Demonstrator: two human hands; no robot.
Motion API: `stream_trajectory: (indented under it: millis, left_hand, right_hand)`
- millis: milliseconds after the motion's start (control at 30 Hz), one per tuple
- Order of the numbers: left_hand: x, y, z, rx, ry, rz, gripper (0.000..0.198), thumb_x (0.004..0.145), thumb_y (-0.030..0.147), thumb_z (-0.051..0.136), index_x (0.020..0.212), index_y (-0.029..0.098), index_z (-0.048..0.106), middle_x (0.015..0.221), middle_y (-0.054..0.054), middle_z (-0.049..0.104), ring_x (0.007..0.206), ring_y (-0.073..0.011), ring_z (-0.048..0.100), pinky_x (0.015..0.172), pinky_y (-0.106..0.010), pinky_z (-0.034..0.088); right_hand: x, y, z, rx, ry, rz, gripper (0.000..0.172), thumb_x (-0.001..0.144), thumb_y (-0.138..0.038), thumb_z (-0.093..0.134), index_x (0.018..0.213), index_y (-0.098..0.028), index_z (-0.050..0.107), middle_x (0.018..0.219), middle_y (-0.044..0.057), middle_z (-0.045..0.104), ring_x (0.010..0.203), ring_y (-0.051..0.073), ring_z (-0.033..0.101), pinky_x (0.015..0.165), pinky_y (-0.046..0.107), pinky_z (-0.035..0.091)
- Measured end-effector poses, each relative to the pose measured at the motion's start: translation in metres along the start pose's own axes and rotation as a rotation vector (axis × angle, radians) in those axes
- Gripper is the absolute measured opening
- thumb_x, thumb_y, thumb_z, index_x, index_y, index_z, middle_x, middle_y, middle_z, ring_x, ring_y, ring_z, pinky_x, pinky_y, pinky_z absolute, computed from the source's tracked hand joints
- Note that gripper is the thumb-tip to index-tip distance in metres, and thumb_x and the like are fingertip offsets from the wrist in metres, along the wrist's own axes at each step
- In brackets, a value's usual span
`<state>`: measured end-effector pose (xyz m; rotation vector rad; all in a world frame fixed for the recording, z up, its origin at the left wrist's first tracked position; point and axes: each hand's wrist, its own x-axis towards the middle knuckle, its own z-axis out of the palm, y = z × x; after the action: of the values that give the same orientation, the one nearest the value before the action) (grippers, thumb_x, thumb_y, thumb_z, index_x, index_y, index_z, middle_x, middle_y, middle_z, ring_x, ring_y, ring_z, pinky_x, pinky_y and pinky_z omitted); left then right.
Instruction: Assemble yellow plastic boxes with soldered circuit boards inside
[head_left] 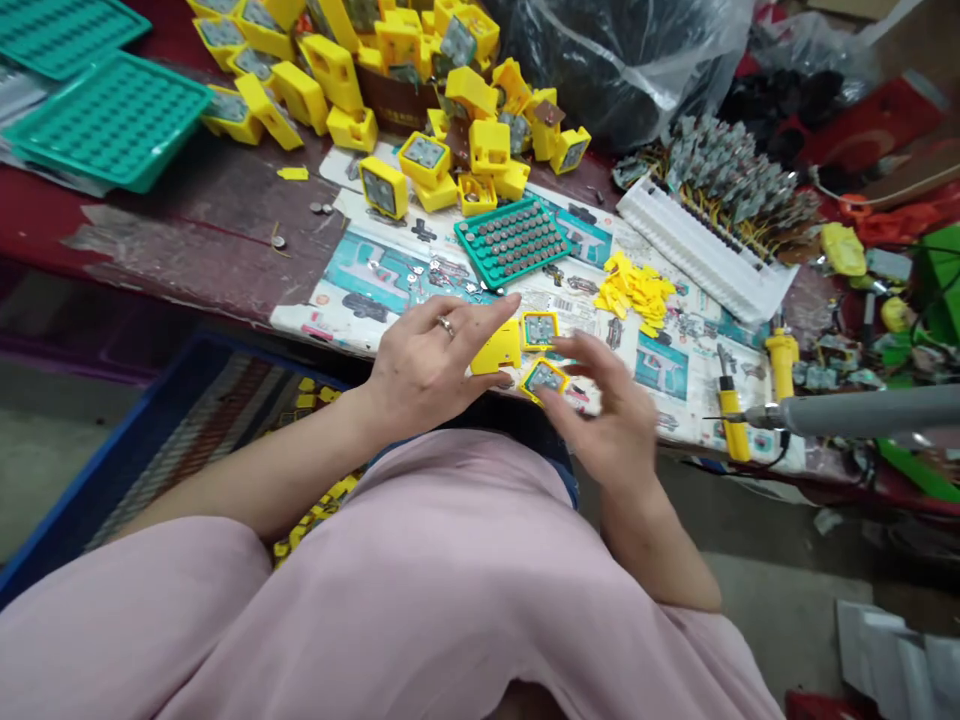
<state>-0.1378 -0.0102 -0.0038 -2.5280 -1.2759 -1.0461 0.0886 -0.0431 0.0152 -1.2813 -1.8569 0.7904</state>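
My left hand (439, 360) has its index finger stretched out and its thumb at the lower edge of a yellow plastic case (496, 348), which sits between them. My right hand (607, 410) is slightly blurred, its thumb and fingers apart. Its thumb tip reaches the lower edge of a small open yellow case with a circuit board (545, 377). Just above that lies a second open yellow case with a green board (540, 329). Beyond my hands is a green tray (514, 243) with rows of small round metal parts.
Yellow cases (330, 75) are heaped at the back. Small yellow pieces (636, 292) lie in a pile to the right, before a white rack (705, 245) of wired boards. A soldering iron (847, 412) juts in from the right. Green trays (109, 120) stand far left.
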Motion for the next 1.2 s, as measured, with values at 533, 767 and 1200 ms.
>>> stream_trajectory:
  millis: [533, 767, 1200]
  left_hand:
    - [-0.019, 0.003, 0.007, 0.139, 0.005, 0.089, 0.066, 0.09, 0.044, 0.063, 0.15, 0.03, 0.041, 0.106, -0.01, 0.073, 0.085, -0.025, 0.065, 0.074, -0.038, 0.05]
    - [-0.024, -0.019, -0.014, -0.274, -0.137, -0.099, 0.061, 0.086, 0.049, 0.068, 0.141, 0.026, 0.053, 0.107, -0.005, 0.076, 0.089, -0.0233, 0.068, 0.077, -0.037, 0.056]
    - [-0.245, -0.107, -0.015, -0.374, -0.735, -0.423, 0.041, 0.089, 0.057, 0.057, 0.089, 0.02, 0.077, 0.07, -0.002, 0.077, 0.056, -0.0186, 0.07, 0.048, -0.024, 0.046]
  right_hand:
    - [0.018, 0.012, 0.044, -0.002, -0.035, -0.128, 0.044, 0.083, -0.023, 0.057, 0.126, -0.022, 0.066, 0.095, 0.001, 0.076, 0.07, 0.011, 0.068, 0.072, 0.024, 0.06]
    - [0.01, 0.021, 0.014, 0.226, -0.355, -0.068, 0.039, 0.089, -0.031, 0.065, 0.128, -0.028, 0.066, 0.109, 0.002, 0.076, 0.086, 0.013, 0.072, 0.076, 0.025, 0.061]
    - [-0.002, 0.043, -0.027, 0.019, -0.075, -0.01, 0.014, 0.089, -0.028, 0.067, 0.101, -0.024, 0.075, 0.092, 0.003, 0.079, 0.079, 0.016, 0.074, 0.073, 0.028, 0.061]
